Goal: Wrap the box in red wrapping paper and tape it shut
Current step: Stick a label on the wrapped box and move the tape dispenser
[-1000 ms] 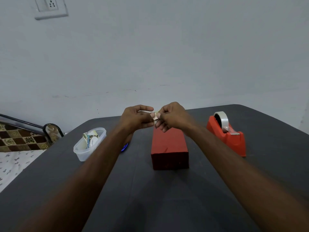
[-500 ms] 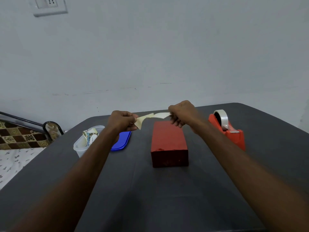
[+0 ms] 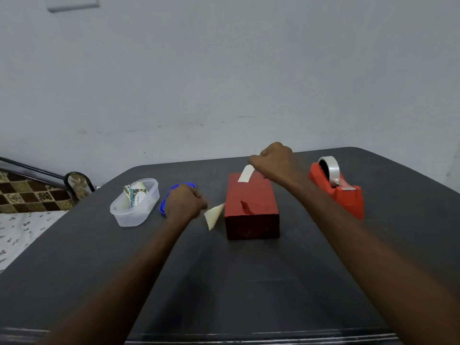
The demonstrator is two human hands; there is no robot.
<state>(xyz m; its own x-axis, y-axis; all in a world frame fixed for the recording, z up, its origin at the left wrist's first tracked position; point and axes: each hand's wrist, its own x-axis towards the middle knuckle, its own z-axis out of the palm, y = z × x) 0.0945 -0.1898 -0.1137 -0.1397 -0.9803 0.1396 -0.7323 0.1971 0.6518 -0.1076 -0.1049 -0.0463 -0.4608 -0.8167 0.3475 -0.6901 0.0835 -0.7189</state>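
A box wrapped in red paper (image 3: 251, 207) lies lengthwise in the middle of the dark table (image 3: 224, 282). My right hand (image 3: 276, 160) hovers over the box's far end and pinches a pale strip (image 3: 245, 173) that hangs down onto the top. My left hand (image 3: 184, 201) is left of the box, low over the table, pinching a cream triangular piece (image 3: 213, 214). A red tape dispenser (image 3: 336, 189) with a clear roll stands to the right of the box.
A clear plastic tub (image 3: 134, 204) holding printed paper items stands at the left, its blue lid (image 3: 164, 202) lying beside it behind my left hand. A bed with a metal rail (image 3: 37, 195) is beyond the table's left edge. The wall is close behind.
My hands pulled the pale piece apart into two bits. The left hand dropped down and left with the triangular bit. The right hand stayed over the box's far end with the strip.
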